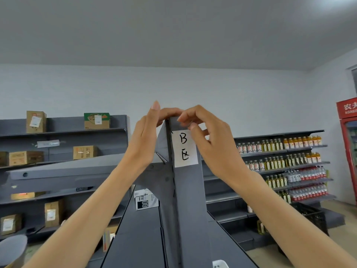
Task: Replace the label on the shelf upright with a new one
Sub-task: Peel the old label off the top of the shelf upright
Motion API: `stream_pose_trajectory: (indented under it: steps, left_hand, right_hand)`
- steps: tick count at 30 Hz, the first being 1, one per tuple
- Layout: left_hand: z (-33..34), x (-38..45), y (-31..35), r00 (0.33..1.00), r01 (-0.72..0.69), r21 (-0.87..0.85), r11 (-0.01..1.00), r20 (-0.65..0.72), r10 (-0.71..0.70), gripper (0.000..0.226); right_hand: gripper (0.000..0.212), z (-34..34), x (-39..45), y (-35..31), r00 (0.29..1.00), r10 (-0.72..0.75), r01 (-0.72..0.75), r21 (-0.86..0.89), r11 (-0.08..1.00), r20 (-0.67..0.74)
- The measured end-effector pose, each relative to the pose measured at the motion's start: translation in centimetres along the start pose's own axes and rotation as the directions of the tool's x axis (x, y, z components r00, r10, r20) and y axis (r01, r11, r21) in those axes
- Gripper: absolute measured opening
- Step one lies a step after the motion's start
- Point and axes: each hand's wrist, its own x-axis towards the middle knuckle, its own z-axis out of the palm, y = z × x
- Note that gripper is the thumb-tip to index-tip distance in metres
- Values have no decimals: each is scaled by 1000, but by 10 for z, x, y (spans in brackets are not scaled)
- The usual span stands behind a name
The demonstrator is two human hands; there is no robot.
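Note:
A white paper label (185,149) with a handwritten "B" and one character below it sits on the front face of the grey shelf upright (190,200), near its top. My right hand (208,140) is at the label's upper right corner, with its fingertips pinched against the top edge of the paper. My left hand (146,136) rests against the left side of the upright's top, with its fingers curled over the top end. The label's upper edge is partly hidden by my right fingers.
Grey shelves with cardboard boxes (36,121) line the left wall. Shelves of bottled drinks (280,153) fill the right, beside a red fridge (348,147). A white carton (145,199) stands on the shelf below the upright. A black crate (313,215) sits on the floor.

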Motion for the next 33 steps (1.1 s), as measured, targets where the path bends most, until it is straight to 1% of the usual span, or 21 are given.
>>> stream_pose_trajectory:
  steps: [3, 5, 8, 12, 15, 20, 28, 33]
  left_hand:
    - [-1, -1, -3, 1000, -9, -52, 999, 23, 11, 65]
    - [-3, -1, -5, 999, -23, -67, 997, 34, 25, 64]
    - [-5, 1, -9, 999, -20, -68, 998, 31, 22, 63]
    - [-6, 2, -13, 998, -9, -78, 997, 62, 14, 63]
    - [-5, 0, -14, 997, -37, -94, 995, 59, 42, 58]
    - [-6, 1, -15, 993, -82, -70, 994, 80, 87, 60]
    - [-6, 0, -14, 993, -73, -65, 995, 90, 79, 59]
    - [-3, -1, -13, 996, -69, -47, 997, 62, 71, 59]
  right_hand:
    - [24, 10, -1, 10, 998, -51, 60, -205, 977, 45]
    - [23, 14, -1, 13, 996, -84, 93, -295, 951, 43]
    - [18, 17, 5, 11, 992, -120, 125, -349, 929, 34]
    - [13, 19, 11, 12, 979, -195, 199, -419, 886, 52]
    - [14, 18, 15, 14, 971, -227, 239, -453, 859, 81]
    - [20, 17, 17, 18, 958, -272, 280, -493, 824, 89]
    - [9, 17, 19, 17, 959, -271, 277, -480, 832, 83]
    - [3, 16, 21, 15, 950, -292, 307, -506, 806, 110]
